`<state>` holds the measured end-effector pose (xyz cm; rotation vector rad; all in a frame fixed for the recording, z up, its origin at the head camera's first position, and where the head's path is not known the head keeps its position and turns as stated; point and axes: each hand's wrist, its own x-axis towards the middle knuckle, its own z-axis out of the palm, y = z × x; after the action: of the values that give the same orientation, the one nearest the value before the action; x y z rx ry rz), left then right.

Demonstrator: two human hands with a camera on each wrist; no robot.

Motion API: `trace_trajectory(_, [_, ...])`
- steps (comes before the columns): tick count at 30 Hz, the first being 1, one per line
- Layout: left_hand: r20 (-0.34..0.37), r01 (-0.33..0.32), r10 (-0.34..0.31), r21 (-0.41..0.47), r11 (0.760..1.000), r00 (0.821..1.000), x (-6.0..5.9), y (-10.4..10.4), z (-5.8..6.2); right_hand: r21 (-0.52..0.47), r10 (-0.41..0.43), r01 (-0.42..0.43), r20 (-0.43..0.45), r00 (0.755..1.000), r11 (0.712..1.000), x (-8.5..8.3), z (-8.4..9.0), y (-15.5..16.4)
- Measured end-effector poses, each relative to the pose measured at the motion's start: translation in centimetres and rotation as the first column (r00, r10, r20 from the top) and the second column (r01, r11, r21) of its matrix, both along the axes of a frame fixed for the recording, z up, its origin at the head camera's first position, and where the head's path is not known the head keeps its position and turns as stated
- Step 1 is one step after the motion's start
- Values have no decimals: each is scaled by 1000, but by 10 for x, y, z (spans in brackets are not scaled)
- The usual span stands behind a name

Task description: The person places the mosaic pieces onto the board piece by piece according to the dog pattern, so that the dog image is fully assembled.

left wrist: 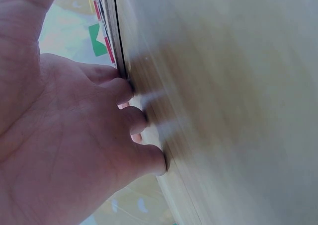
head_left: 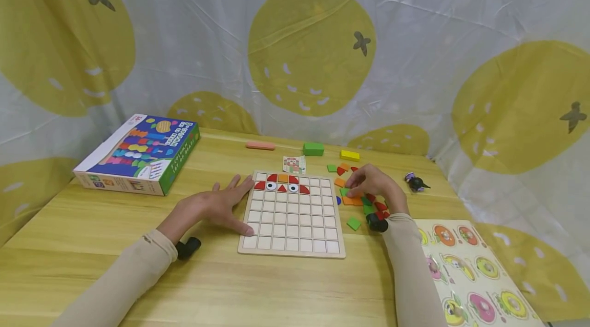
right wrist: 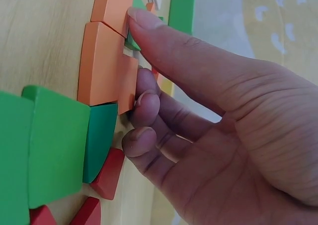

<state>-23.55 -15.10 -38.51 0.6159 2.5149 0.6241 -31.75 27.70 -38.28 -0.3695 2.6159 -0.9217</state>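
My left hand [head_left: 220,207] rests with spread fingers along the left side of a wooden grid board [head_left: 292,250], thumb on its near left corner. Near the board's top lie red curved pieces [head_left: 304,190], an orange square [head_left: 282,178], two eye discs [head_left: 271,186] and a small red triangle. My right hand [head_left: 375,186] reaches down into the loose pieces right of the board. Its thumb tip is at a green piece [right wrist: 132,42] beside orange square blocks [right wrist: 102,63], the other visible fingers bent. I cannot tell whether it pinches the green piece; the index finger is hidden.
A toy box [head_left: 138,155] stands at the back left. Behind the board are a small picture card [head_left: 294,164], a green block [head_left: 313,149], a yellow block [head_left: 350,156] and a pink bar [head_left: 260,145]. A fruit picture sheet [head_left: 475,270] lies at the front right.
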Motion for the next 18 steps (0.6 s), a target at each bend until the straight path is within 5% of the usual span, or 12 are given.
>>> trace_trajectory(18, [-4,1,-1,7,1000,1000,0,-1,-1,8,20,-20,-6,1000,1000,0,1,0])
